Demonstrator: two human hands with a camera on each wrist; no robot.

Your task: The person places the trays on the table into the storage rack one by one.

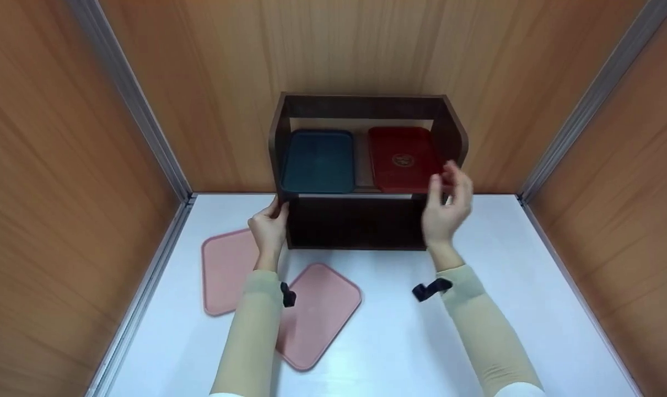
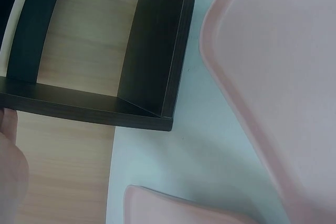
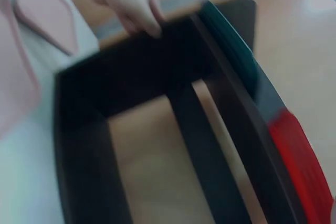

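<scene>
A dark wooden shelf stands at the back of the white worktop, against the wood-panelled wall. The left hand rests against the shelf's left side panel, its fingers lightly curled with the tips touching the panel's front edge; the right wrist view shows those fingertips laid on the dark edge rather than wrapped round it. The right hand hovers just in front of the shelf's right front corner, fingers loosely spread and slightly bent, holding nothing; whether any fingertip touches the wood cannot be told. On the shelf's upper board lie a blue tray on the left and a red tray on the right, side by side and apart. Two pink trays lie flat on the worktop: one beside the left hand, partly under the forearm, the other nearer the person, turned at an angle.
</scene>
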